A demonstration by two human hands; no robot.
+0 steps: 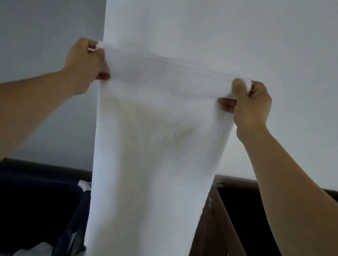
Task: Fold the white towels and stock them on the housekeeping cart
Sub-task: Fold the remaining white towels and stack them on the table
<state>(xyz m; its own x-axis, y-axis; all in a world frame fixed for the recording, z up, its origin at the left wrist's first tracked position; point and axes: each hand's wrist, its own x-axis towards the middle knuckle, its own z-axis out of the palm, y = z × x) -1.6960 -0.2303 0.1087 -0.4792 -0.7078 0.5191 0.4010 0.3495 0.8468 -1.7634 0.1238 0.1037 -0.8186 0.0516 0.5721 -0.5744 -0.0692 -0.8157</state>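
A long white towel (153,159) hangs straight down in front of me, stretched flat between both hands at chest height. My left hand (83,65) pinches its top left corner. My right hand (251,104) pinches its top right corner. The towel's top edge is folded over into a narrow band between the two grips. Its lower end drops out of view at the bottom of the frame, and it hides what lies directly behind it.
A dark blue fabric bin (21,203) sits at lower left with white items (37,251) inside. A brown cart compartment (220,227) with a dark opening stands at lower right. A white wall (290,47) with a protruding corner fills the background.
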